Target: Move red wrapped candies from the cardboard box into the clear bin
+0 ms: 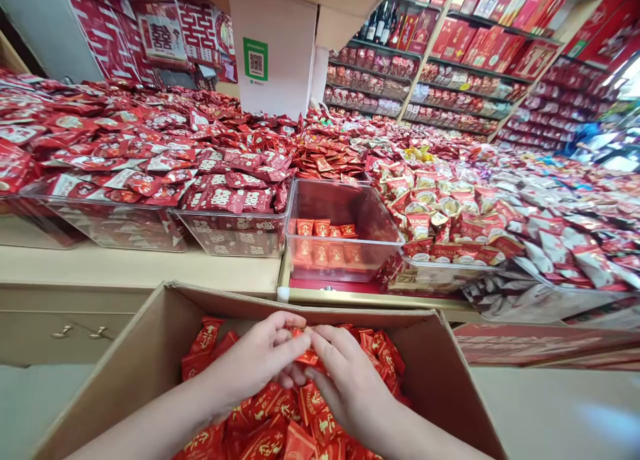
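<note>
My left hand (267,350) and my right hand (345,373) meet over an open cardboard box (453,387). Between their fingertips they pinch a small red candy packet (306,357), mostly covered by the fingers. Beneath them, many loose red candy packets (273,407) with gold print fill the lower part of the box. Just beyond the box stands a clear plastic bin (345,263), holding a short row of upright red packets (320,230) along its front left.
Left of the bin, tubs of maroon packets (225,197) are heaped full. To its right sits a tub of durian candies (465,230). A white panel with a QR code (256,61) rises behind. Shelves with boxes and bottles (383,23) line the back.
</note>
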Available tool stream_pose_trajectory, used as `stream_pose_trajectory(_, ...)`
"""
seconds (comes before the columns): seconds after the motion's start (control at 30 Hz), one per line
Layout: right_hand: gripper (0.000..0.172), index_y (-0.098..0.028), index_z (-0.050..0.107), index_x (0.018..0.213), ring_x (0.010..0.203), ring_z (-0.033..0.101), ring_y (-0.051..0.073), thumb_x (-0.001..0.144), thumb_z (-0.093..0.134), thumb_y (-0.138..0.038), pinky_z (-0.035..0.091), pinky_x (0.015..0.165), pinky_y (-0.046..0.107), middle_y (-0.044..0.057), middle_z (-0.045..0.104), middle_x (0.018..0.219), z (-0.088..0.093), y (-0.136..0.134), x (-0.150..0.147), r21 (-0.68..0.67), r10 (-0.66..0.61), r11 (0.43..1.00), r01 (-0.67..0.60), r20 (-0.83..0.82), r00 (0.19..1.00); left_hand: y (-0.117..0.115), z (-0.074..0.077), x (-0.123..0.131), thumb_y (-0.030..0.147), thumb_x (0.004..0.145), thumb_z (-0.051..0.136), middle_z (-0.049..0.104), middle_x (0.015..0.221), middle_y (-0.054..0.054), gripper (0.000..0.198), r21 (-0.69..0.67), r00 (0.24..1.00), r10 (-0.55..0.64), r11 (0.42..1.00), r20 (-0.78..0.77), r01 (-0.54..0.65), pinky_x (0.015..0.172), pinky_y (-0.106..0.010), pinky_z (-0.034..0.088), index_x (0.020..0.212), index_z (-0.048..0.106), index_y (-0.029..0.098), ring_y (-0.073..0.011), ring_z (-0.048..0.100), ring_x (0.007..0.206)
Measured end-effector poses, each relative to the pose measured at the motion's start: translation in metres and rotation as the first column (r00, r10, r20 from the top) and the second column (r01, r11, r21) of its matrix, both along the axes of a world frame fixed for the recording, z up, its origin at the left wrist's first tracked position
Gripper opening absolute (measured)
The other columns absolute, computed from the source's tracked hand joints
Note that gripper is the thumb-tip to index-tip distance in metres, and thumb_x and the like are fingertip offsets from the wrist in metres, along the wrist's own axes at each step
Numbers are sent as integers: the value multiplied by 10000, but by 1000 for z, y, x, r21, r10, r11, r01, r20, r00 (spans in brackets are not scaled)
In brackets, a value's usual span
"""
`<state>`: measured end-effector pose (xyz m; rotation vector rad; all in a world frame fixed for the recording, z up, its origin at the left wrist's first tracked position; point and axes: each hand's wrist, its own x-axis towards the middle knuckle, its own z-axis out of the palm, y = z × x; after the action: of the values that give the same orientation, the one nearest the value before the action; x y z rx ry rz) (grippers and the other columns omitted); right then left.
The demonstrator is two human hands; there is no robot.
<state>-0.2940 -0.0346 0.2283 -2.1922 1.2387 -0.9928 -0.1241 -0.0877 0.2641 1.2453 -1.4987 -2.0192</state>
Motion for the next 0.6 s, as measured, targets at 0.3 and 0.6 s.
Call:
stream_pose_trajectory(0.3,299,-181,592,949,750,591,152,721,638,-369,467,698,283,36,645,834,11,-5,-2,653,-265,711,-259,591,762,-8,-5,4,193,693,579,503,547,96,368,-189,995,99,977,-23,-102,514,-216,360,1035,449,158,-73,463,499)
stream_pose_trajectory(0.6,396,-203,642,849,578,534,129,624,663,-528,423,579,257,7,618,659,-26,3,6,686,-368,699,-205,590,718,1,-8,1,151,649,548,558,674,25,208,-272,995,94,958,14,-87,620,-256,376,855,529,131,-110,491,632)
